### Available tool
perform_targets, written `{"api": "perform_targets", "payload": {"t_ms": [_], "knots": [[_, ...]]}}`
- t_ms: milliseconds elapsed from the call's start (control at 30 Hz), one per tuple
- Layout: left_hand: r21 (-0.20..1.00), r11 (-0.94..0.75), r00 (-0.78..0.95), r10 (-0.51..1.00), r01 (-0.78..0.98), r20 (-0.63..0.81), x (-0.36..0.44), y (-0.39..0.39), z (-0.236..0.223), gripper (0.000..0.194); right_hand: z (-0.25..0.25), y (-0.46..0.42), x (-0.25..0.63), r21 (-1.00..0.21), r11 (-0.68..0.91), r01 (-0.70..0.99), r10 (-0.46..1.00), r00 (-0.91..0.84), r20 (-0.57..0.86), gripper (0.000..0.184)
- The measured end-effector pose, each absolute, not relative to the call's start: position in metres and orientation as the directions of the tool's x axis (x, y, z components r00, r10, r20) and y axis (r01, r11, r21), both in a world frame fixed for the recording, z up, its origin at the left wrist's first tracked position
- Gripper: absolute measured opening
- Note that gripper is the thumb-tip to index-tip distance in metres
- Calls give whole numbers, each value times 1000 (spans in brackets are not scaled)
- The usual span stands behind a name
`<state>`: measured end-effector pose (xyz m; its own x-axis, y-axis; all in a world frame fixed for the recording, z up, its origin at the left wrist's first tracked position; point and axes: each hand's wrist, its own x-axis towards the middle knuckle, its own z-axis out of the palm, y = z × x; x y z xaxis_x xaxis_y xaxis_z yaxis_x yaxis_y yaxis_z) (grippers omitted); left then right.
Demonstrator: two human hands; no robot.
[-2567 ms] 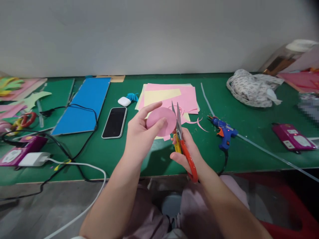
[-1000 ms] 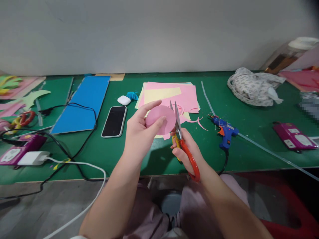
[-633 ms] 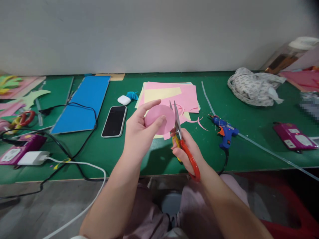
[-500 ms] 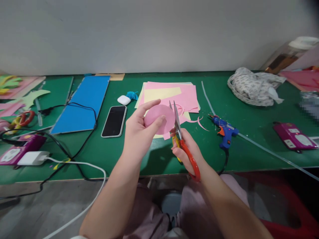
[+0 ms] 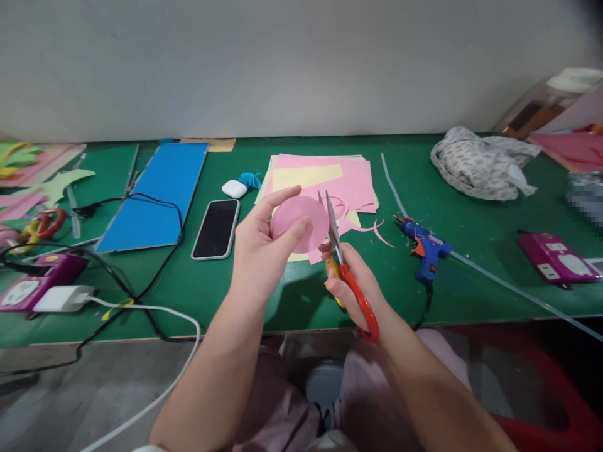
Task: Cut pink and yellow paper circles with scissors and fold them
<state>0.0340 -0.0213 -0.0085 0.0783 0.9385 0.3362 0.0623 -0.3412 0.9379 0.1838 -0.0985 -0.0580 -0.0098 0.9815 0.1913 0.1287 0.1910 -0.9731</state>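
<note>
Pinched between thumb and fingers of my left hand (image 5: 264, 242) is a round pink paper disc (image 5: 308, 235), raised above the table with its face toward me. My right hand (image 5: 355, 276) is wrapped round the handles of red-and-yellow scissors (image 5: 360, 301). Their blades, slightly parted and pointing away from me, lie at the disc's right edge. Behind the disc rests a stack of pink and pale yellow paper (image 5: 325, 169), partly hidden by it. Thin curved pink offcuts (image 5: 377, 231) lie to the right of the stack.
A blue glue gun (image 5: 426, 248) with a long glue stick lies right. Left are a phone (image 5: 215, 230), a white case (image 5: 234, 188), a blue board (image 5: 155, 194) and cables. A cloth bundle (image 5: 480, 163) and purple power strip (image 5: 558, 257) sit far right.
My left hand and the paper disc have shifted slightly left. The scissors' blades have tilted a little to the left along the disc's edge; both grips are unchanged.
</note>
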Motion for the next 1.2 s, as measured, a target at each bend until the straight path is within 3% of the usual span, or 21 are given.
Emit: {"api": "perform_targets", "payload": {"t_ms": [733, 1200], "knots": [[896, -437, 61, 899, 83, 433, 33, -16, -13, 37, -67, -96, 183, -970, 216, 108, 976, -21, 215, 58], [886, -458, 30, 889, 78, 457, 29, -13, -16, 37, -59, -96, 184, -943, 233, 237, 972, -19, 236, 61]]}}
